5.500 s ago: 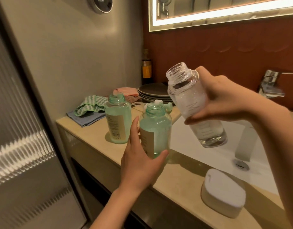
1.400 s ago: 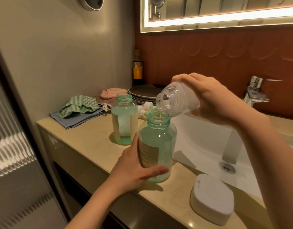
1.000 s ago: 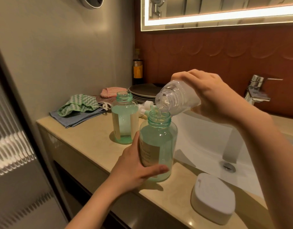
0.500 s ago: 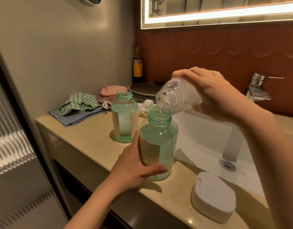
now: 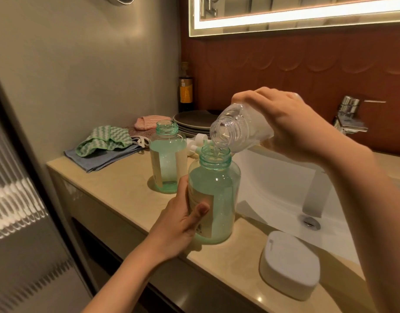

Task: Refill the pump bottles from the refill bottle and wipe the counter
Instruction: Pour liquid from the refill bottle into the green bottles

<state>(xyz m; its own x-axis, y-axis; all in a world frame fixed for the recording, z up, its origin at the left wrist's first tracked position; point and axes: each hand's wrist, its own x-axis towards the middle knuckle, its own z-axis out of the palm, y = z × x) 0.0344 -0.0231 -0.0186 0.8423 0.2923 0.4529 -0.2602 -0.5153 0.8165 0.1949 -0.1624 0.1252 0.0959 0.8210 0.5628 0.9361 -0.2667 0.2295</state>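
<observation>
Your left hand [image 5: 178,224]: thumb and fingers curled round the near pump bottle [image 5: 217,193], which stands upright on the counter [image 5: 117,188].
Your right hand [image 5: 285,125]: grips the refill bottle [image 5: 237,129], tipped mouth-down over that bottle's open neck; a thin stream seems to run in.
Far pump bottle [image 5: 167,159]: uncapped, just behind.

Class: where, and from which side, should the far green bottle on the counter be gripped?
Grip the far green bottle round its straight body below the shoulder, from the left: it stands upright and uncapped, and the near green bottle crowds its right.
</observation>
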